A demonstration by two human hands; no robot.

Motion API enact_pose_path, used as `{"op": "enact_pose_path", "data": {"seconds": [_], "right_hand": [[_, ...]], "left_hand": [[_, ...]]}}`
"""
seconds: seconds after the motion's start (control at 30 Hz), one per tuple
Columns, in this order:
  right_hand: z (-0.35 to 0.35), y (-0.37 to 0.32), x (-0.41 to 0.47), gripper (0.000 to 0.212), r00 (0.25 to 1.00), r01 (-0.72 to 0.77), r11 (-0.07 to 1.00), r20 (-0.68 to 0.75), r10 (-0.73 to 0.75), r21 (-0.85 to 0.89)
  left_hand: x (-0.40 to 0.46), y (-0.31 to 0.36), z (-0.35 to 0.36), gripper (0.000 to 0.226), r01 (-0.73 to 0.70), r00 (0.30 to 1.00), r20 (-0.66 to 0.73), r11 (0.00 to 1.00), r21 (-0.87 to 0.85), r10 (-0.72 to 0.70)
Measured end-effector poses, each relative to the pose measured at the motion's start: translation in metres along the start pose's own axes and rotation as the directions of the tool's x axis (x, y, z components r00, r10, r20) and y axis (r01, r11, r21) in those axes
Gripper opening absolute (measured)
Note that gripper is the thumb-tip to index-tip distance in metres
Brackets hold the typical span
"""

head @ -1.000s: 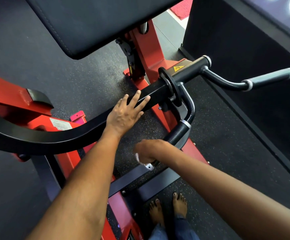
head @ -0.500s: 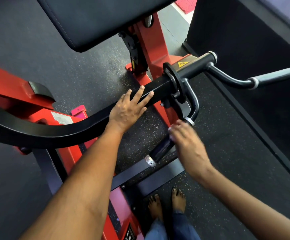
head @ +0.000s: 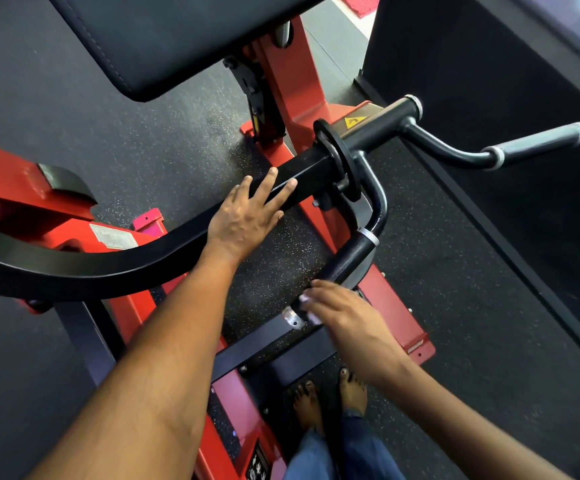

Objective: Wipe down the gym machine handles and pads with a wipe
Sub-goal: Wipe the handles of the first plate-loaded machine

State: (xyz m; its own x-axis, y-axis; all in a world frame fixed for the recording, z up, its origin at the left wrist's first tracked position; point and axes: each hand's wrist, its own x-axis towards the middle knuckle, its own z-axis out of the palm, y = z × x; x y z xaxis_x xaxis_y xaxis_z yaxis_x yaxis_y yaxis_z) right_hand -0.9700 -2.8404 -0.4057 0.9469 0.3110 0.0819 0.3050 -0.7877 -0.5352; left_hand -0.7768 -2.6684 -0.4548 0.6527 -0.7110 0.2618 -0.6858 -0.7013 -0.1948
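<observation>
The wipe (head: 311,316), a thin soft scrap, shows white under our right hand (head: 345,318), whose fingers curl to press it on the near end of the near handle (head: 345,259). Our left hand (head: 247,216) lies flat, fingers straight, on the black lever arm (head: 74,268). Limp and light, it is probably best bunched around the stiff grip.

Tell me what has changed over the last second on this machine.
The right hand, pinching the wipe, went from the near handle's lower end up to its top, then slid back down; it now sits at the lower end again. The left hand stayed flat on the black arm. The far handle was not touched.
</observation>
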Motion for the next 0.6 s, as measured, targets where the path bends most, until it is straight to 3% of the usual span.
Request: {"op": "enact_pose_path", "data": {"seconds": [0.03, 0.07, 0.1, 0.13, 0.17, 0.2, 0.27, 0.3, 0.37, 0.43, 0.5, 0.6], "right_hand": [[-0.005, 0.000, -0.007, 0.032, 0.971, -0.187, 0.967, -0.113, 0.209, 0.175], [-0.010, 0.004, -0.008, 0.027, 0.840, -0.399, 0.842, -0.224, 0.495, 0.363], [-0.015, 0.011, -0.004, 0.027, 0.603, -0.565, 0.635, -0.261, 0.754, 0.527], [-0.019, 0.022, 0.004, 0.030, 0.333, -0.652, 0.356, -0.169, 0.928, 0.670], [-0.021, 0.036, 0.013, 0.032, 0.154, -0.608, 0.106, -0.014, 0.988, 0.787], [-0.022, 0.048, 0.024, 0.033, 0.114, -0.483, -0.044, 0.112, 0.987, 0.874], [-0.021, 0.046, 0.040, 0.034, 0.206, -0.267, -0.201, 0.259, 0.944, 0.943], [-0.015, 0.036, 0.040, 0.034, 0.247, -0.246, -0.286, 0.346, 0.905, 0.926], [-0.003, 0.002, 0.028, 0.034, 0.292, -0.359, -0.478, 0.582, 0.759, 0.802], [-0.001, -0.014, 0.018, 0.030, 0.272, -0.475, -0.605, 0.760, 0.591, 0.640], [-0.008, 0.009, 0.024, 0.026, 0.249, -0.482, -0.601, 0.757, 0.604, 0.638], [-0.025, 0.044, 0.045, 0.028, 0.256, -0.256, -0.483, 0.541, 0.801, 0.837]], "left_hand": [[-0.001, 0.000, 0.001, 0.051, -0.004, 1.000, 0.001, 1.000, 0.004, 0.004], [-0.001, 0.000, 0.001, 0.051, -0.009, 1.000, 0.001, 1.000, 0.014, 0.009], [-0.001, 0.000, 0.001, 0.051, -0.011, 1.000, 0.002, 1.000, 0.026, 0.011], [-0.001, 0.000, 0.001, 0.051, -0.014, 1.000, -0.001, 0.999, 0.037, 0.015], [-0.001, 0.000, 0.001, 0.051, -0.018, 1.000, -0.003, 0.999, 0.045, 0.019], [-0.001, 0.000, 0.001, 0.051, -0.021, 1.000, -0.005, 0.999, 0.048, 0.021], [-0.001, 0.000, 0.002, 0.051, -0.019, 1.000, -0.009, 0.999, 0.042, 0.020], [-0.001, -0.001, 0.002, 0.050, -0.015, 1.000, -0.010, 0.999, 0.035, 0.015], [-0.001, -0.001, 0.002, 0.051, -0.010, 1.000, -0.009, 1.000, 0.026, 0.011], [-0.001, 0.000, 0.003, 0.051, -0.015, 1.000, -0.003, 1.000, 0.024, 0.016], [-0.001, 0.000, 0.002, 0.051, -0.023, 1.000, 0.001, 0.999, 0.040, 0.023], [-0.001, 0.000, 0.002, 0.051, -0.021, 1.000, 0.006, 0.999, 0.048, 0.021]]}}
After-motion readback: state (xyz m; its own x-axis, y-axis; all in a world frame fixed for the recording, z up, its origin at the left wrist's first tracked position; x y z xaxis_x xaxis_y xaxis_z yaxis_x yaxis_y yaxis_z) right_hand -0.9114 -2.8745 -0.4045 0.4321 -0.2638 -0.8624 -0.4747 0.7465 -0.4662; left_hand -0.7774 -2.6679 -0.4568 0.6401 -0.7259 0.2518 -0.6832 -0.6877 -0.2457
